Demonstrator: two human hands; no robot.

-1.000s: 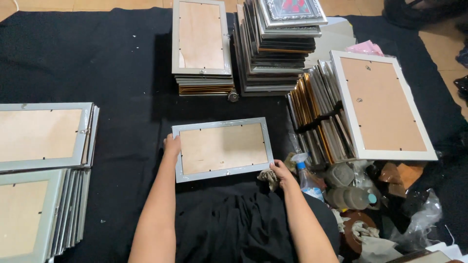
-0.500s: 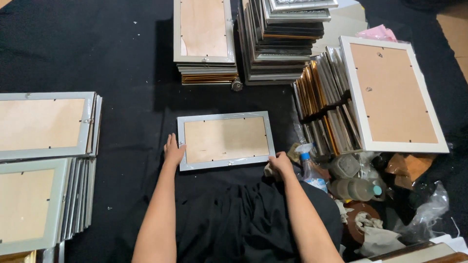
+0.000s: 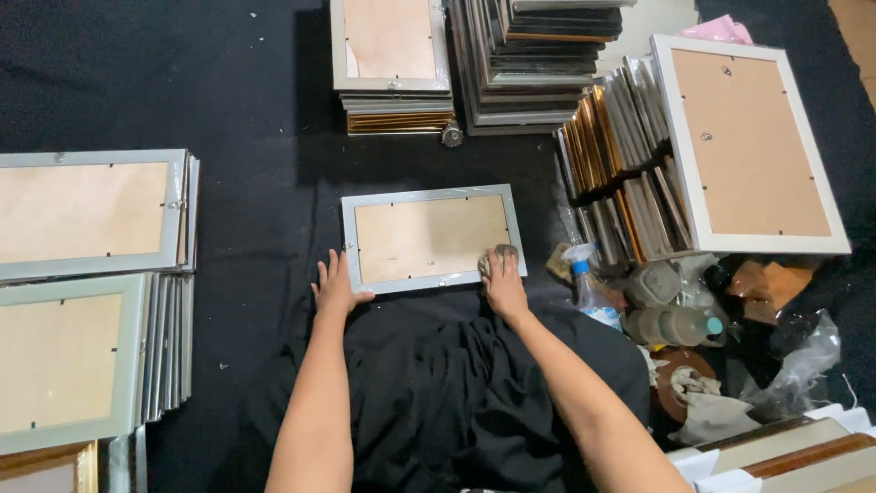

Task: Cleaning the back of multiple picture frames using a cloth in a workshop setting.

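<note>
Frame (image 3: 429, 239) lies face-down on the black cloth (image 3: 255, 110) before me; my left hand (image 3: 334, 285) lies flat, steadying its corner, my right hand (image 3: 501, 279) presses a small cloth wad (image 3: 498, 254) to its backing: wiping step, calling next for steady strokes

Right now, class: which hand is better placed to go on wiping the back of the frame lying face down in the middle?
The right hand: it presses a small cloth onto the frame. The left hand only steadies its lower left corner.
</note>
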